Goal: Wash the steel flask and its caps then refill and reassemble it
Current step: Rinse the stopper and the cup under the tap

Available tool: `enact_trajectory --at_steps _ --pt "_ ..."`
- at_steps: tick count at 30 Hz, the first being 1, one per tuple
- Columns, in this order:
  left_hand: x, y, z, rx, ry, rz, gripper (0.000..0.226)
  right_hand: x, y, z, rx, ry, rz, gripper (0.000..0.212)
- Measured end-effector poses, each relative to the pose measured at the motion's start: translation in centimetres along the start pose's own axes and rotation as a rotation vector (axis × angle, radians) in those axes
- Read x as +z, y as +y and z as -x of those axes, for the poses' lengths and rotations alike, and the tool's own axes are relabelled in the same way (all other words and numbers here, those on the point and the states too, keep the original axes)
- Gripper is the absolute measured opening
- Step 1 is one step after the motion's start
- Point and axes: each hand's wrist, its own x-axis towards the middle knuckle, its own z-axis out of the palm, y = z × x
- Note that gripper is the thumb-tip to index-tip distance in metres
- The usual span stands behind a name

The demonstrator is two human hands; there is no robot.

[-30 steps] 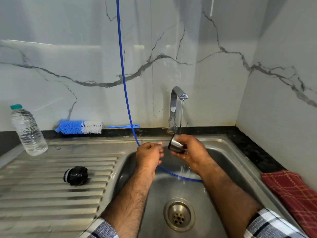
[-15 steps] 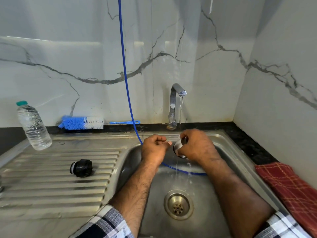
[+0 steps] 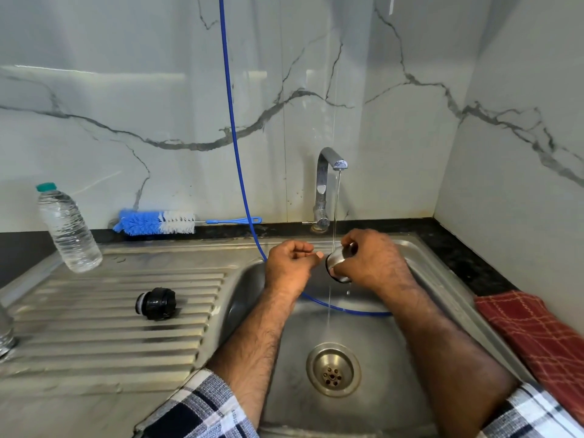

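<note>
A home kitchen, seen at the washing-up corner. The landmark is the steel sink [image 3: 423, 257], set into a dark stone counter [image 3: 467, 260] where two marble-look wall panels [image 3: 395, 105] meet. Behind the sink's back rim stands a chrome tap [image 3: 325, 184], running a thin stream of water into the basin above the drain [image 3: 333, 369]. To the left of the basin lies the ribbed draining board [image 3: 104, 320]. Behind that board, against the wall, rests a blue and white bottle brush [image 3: 158, 222]; a clear plastic water bottle [image 3: 68, 230] stands at its back left corner. A red checked cloth [image 3: 537, 336] lies on the counter right of the sink.
</note>
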Motion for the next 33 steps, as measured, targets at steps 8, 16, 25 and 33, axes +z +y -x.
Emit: enact_trajectory --at_steps 8,16,25,33 --pt "1.2 1.3 -1.5 -0.253 0.064 0.263 0.012 0.0 0.7 -0.1 0.070 -0.116 0.009 0.038" --pt "3.6 0.8 -5.6 -0.345 0.146 0.318 0.028 -0.2 1.0 -0.5 0.074 -0.038 -0.008 0.043" --pt "4.2 2.0 -7.9 -0.283 0.134 0.238 0.033 0.3 1.4 -0.9 0.088 -0.050 -0.014 0.038" --pt "5.3 5.7 -7.4 -0.038 -0.058 0.023 0.058 0.8 1.5 -1.0 0.069 -0.051 -0.044 0.045"
